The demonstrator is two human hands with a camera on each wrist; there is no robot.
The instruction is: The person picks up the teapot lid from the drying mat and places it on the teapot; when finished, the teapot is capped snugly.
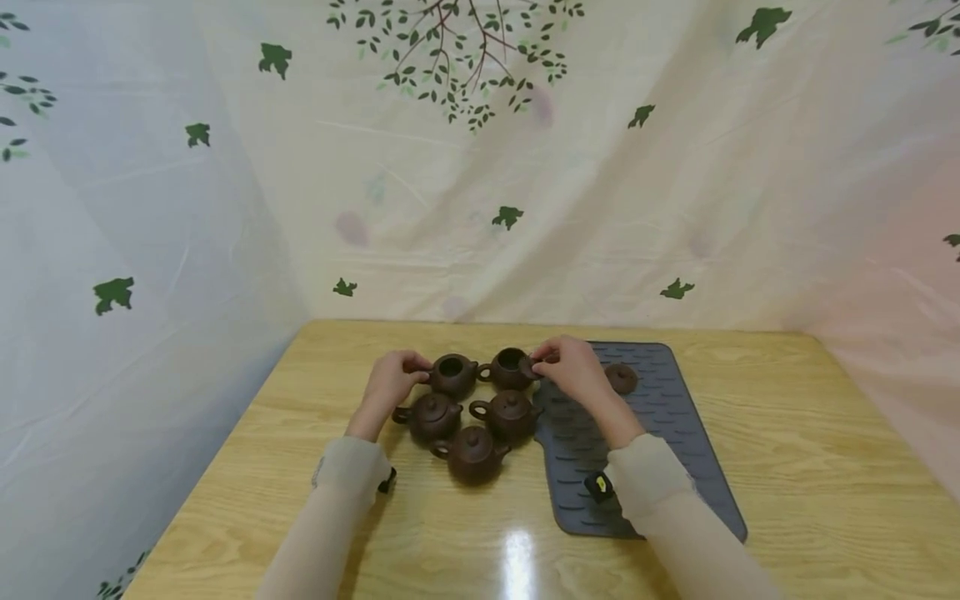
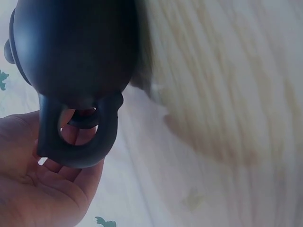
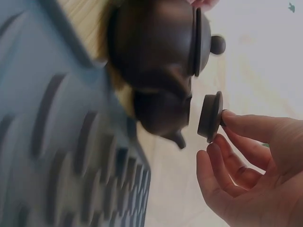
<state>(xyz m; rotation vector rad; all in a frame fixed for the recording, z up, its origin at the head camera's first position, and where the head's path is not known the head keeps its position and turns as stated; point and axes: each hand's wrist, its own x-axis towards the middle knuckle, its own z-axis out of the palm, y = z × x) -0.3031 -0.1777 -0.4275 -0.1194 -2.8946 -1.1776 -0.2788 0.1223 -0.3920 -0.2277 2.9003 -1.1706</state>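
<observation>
Five dark brown teapots stand close together left of the mat. The back-left teapot [image 1: 454,385] has no lid, and my left hand [image 1: 392,383] pinches it by the handle. Its opening faces up. In the left wrist view a lidded teapot [image 2: 78,47] partly hides that grip behind its own handle. Beside the open back-right teapot [image 1: 507,377], my right hand [image 1: 576,368] holds a small round lid [image 3: 211,117]. Thumb and fingertips pinch the lid by its knob, and the right wrist view shows it tipped on edge, apart from the teapots.
Three lidded teapots are nearest me: a left one [image 1: 435,419], a right one [image 1: 512,418] and a front one [image 1: 474,458]. A dark grey ridged mat [image 1: 675,433] lies on the wooden table [image 1: 817,467], bearing another lid [image 1: 621,379]. Patterned cloth [image 1: 585,233] hangs behind.
</observation>
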